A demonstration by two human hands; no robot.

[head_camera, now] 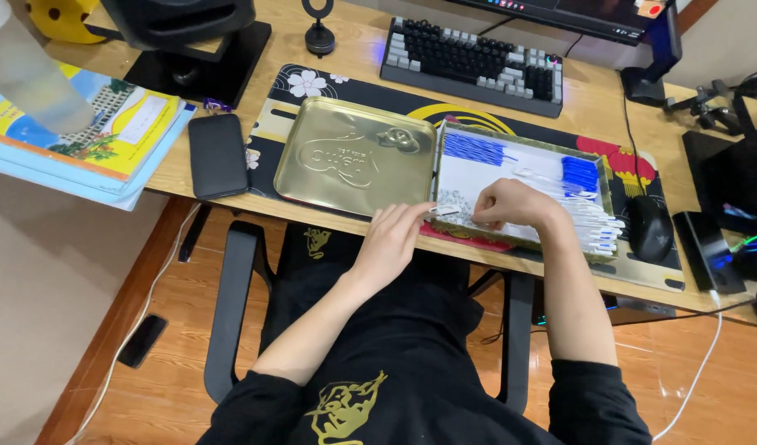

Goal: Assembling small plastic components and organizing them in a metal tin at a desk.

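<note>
**Head view: two hands at an open tin of small pieces**

Head camera looks down on a shallow tin tray (606,191) lying on the desk mat (313,86) at the near edge of the worktop (593,99). Inside it sit a patch of blue pieces (473,149), a smaller blue block (579,174), a speckled grey heap (454,203) and a row of white sticks with blue tips (597,222).

The right hand (510,203) rests curled over the tray's near left part, fingertips down on the lining; what it grips cannot be told. The left hand (392,235) reaches in from the left, fingers nearly straight and pinching a small white piece (444,212) at the tray's left rim.

Just left of the tray lies the gold lid (354,156), inner side up. A black phone (218,155) lies further left, beside stacked books (90,136). A mouse (649,228) sits right of the tray, a keyboard (473,53) behind it.
</note>
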